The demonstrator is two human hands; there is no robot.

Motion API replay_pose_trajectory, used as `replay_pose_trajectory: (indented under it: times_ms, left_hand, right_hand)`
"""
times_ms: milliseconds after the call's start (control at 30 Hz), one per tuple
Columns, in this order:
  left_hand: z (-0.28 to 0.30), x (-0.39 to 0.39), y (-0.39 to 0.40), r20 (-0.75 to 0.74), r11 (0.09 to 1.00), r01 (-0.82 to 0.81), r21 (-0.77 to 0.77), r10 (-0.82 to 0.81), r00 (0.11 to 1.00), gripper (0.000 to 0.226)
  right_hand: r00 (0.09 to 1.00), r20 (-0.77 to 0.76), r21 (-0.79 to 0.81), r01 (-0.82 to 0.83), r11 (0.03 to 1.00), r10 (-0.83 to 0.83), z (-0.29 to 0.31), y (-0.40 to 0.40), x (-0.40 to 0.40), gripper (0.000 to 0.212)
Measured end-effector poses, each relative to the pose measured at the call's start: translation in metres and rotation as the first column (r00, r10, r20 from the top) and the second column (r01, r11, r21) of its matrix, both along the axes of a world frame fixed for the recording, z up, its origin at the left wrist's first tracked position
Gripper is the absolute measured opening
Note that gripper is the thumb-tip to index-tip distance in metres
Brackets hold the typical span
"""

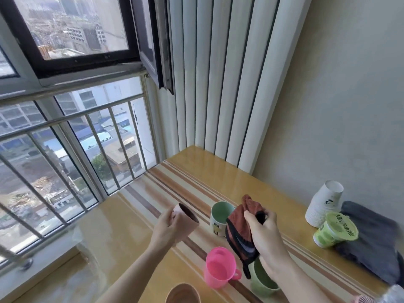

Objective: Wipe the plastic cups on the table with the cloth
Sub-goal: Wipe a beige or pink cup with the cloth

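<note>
Pink cup point(185, 217) lifted, ready for wiping.
My left hand point(168, 226) grips it tilted toward three o'clock; right hand point(262, 230) clamps the cloth point(242, 224).

Two bare forearms, no sleeves in view. Left hand point(169, 227) and right hand point(265, 234) without gloves. No rings, watch or bracelet visible on wrists or fingers. Nails short, unpainted.

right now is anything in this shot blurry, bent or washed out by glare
Head view: wide-angle lens bows the window railing and wall slats; daylight glare sheens the table near the window; the grey cloth at right is smeared; the hands stay fairly sharp.
</note>
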State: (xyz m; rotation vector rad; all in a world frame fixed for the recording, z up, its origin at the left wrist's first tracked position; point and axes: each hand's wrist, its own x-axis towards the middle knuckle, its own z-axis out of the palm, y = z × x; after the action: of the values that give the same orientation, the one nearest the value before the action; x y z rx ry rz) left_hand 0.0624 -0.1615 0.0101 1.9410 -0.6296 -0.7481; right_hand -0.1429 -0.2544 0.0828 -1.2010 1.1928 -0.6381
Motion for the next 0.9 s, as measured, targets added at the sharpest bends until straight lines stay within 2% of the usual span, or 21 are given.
replay_pose_trajectory:
  times_ms: [100, 167, 200, 267, 333, 400, 433, 500, 533, 667, 733, 767, 867, 900]
  left_hand:
    - [0.074, -0.010, 0.024, -0.077, 0.989, -0.063, -0.131, 0.053, 0.996, 0.028]
    - [0.123, -0.018, 0.042, -0.239, 0.967, -0.140, -0.213, 0.087, 0.967, 0.034]
    - [0.149, -0.024, 0.051, -0.331, 0.953, -0.162, -0.255, 0.071, 0.941, 0.037]
    - [0.200, -0.038, 0.067, -0.425, 0.929, -0.148, -0.339, -0.011, 0.905, 0.040]
    - [0.249, -0.057, 0.081, -0.449, 0.920, -0.097, -0.380, -0.092, 0.889, 0.039]
    - [0.285, -0.075, 0.090, -0.411, 0.901, -0.024, -0.433, -0.174, 0.895, 0.040]
    - [0.300, -0.083, 0.095, -0.385, 0.892, 0.006, -0.451, -0.201, 0.901, 0.043]
    - [0.323, -0.097, 0.105, -0.329, 0.882, 0.051, -0.469, -0.228, 0.916, 0.052]
    - [0.332, -0.103, 0.110, -0.306, 0.882, 0.067, -0.467, -0.232, 0.923, 0.056]
    - [0.355, -0.113, 0.127, -0.349, 0.878, 0.004, -0.478, -0.195, 0.917, 0.045]
    - [0.361, -0.114, 0.135, -0.387, 0.870, -0.043, -0.491, -0.173, 0.906, 0.043]
    - [0.364, -0.113, 0.138, -0.401, 0.864, -0.065, -0.500, -0.164, 0.901, 0.045]
    - [0.375, -0.113, 0.144, -0.455, 0.838, -0.101, -0.536, -0.186, 0.871, 0.054]
    - [0.380, -0.113, 0.144, -0.467, 0.834, -0.105, -0.542, -0.195, 0.863, 0.051]
  right_hand:
    - [0.995, 0.090, -0.109, -0.037, 0.993, 0.047, 0.052, 0.018, -0.001, 0.014]
    - [0.985, 0.154, -0.245, -0.038, 0.969, 0.077, 0.090, 0.038, -0.003, 0.004]
    - [0.979, 0.181, -0.321, -0.032, 0.947, 0.095, 0.109, 0.049, -0.004, 0.006]
    - [0.955, 0.251, -0.483, -0.019, 0.875, 0.160, 0.142, 0.075, -0.007, 0.023]
    - [0.942, 0.236, -0.658, -0.025, 0.753, 0.238, 0.165, 0.100, -0.008, 0.048]
    - [0.953, 0.133, -0.814, -0.051, 0.578, 0.271, 0.177, 0.119, -0.003, 0.061]
    - [0.971, 0.037, -0.888, -0.077, 0.452, 0.237, 0.180, 0.126, 0.001, 0.062]
    - [0.989, -0.137, -0.965, -0.145, 0.219, 0.049, 0.184, 0.135, 0.007, 0.057]
    - [0.983, -0.181, -0.971, -0.175, 0.166, -0.019, 0.187, 0.137, 0.008, 0.056]
    - [0.979, -0.201, -0.977, -0.199, 0.074, -0.021, 0.202, 0.139, -0.001, 0.054]
    - [0.990, -0.138, -0.989, -0.139, 0.046, 0.020, 0.212, 0.138, -0.009, 0.051]
    - [0.995, -0.072, -0.994, -0.078, 0.079, 0.073, 0.219, 0.138, -0.011, 0.051]
    - [0.948, 0.182, -0.952, 0.104, 0.287, 0.263, 0.238, 0.139, -0.012, 0.054]
    - [0.934, 0.221, -0.941, 0.128, 0.312, 0.280, 0.242, 0.142, -0.012, 0.054]
